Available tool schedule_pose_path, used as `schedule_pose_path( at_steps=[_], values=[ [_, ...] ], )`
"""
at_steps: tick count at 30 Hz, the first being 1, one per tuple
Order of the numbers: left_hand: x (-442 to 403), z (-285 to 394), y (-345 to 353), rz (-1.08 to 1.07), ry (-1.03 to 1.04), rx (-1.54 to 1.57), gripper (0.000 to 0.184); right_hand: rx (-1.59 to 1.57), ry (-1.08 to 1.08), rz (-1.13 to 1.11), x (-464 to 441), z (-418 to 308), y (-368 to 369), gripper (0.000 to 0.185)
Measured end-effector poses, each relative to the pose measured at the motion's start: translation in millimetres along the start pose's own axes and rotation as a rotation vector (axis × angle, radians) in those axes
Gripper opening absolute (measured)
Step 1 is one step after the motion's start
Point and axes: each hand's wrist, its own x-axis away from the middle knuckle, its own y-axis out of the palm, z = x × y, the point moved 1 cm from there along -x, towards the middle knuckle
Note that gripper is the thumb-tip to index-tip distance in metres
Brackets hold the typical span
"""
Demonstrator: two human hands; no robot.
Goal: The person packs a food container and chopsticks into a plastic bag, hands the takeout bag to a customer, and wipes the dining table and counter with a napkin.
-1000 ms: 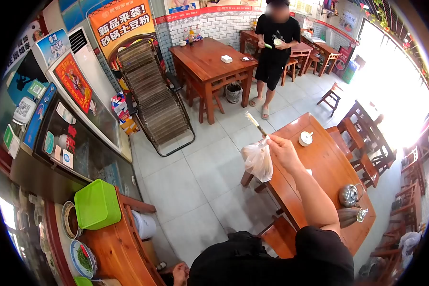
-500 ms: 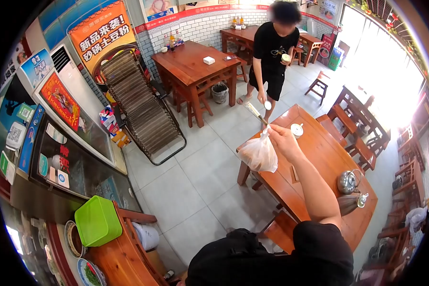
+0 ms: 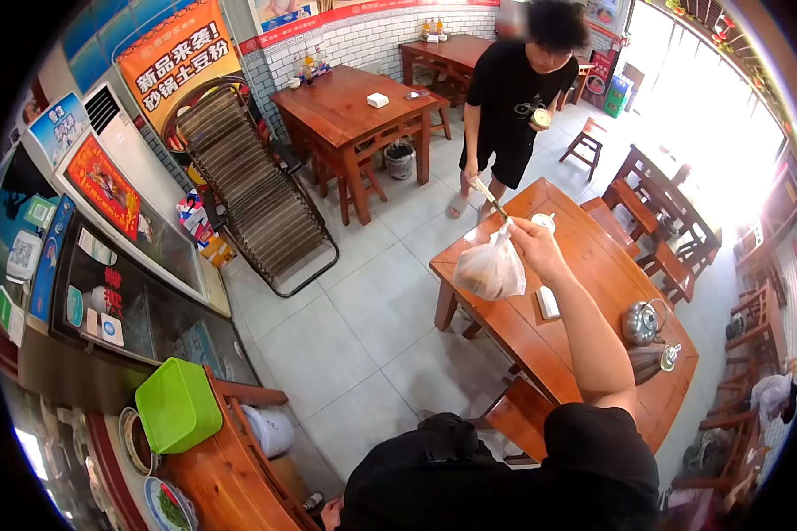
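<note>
My right hand [image 3: 535,242] reaches out over the near wooden table, its fingers closed round the gathered neck of a thin white plastic bag [image 3: 490,268]. Something inside the bag cannot be made out. A pair of chopsticks [image 3: 487,194] sticks out from the same grip, pointing up and left. At their far end is a hand [image 3: 471,170] of another person [image 3: 518,97]; whether it touches them is not clear. That person's other hand carries a small cup-like container [image 3: 539,118]. Only a bit of my left hand [image 3: 332,513] shows at the bottom edge, its fingers hidden.
On the near table [image 3: 593,257] stand a lidded white pot [image 3: 544,222], a white box [image 3: 548,303], a metal kettle [image 3: 640,324] and a glass vessel [image 3: 669,357]. A reclining chair [image 3: 252,190] is at left. A green basket [image 3: 179,407] sits on the counter [image 3: 226,478].
The other person has come closer, a hand now at the chopsticks' end. My right hand has shifted slightly right and up with the bag. The white box on the table has come into view.
</note>
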Motion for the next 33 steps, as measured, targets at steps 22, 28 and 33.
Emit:
schedule_pose_path(
  at_steps=[22, 28, 33],
  values=[
    [19.8, -0.7, 18.8, 0.0, -0.098, 0.021, 0.032, 0.17, -0.002, 0.03, -15.0, -14.0, -8.0, 0.032],
    [23.6, -2.9, 22.6, 0.002, -0.106, 0.025, 0.032, 0.191, 0.045, 0.094, -23.3, -17.5, -7.3, 0.031],
    [27.1, -6.5, 25.4, 0.001, -0.114, 0.028, 0.032, 0.238, 0.087, 0.111, -38.1, -11.9, -8.4, 0.031]
  ],
)
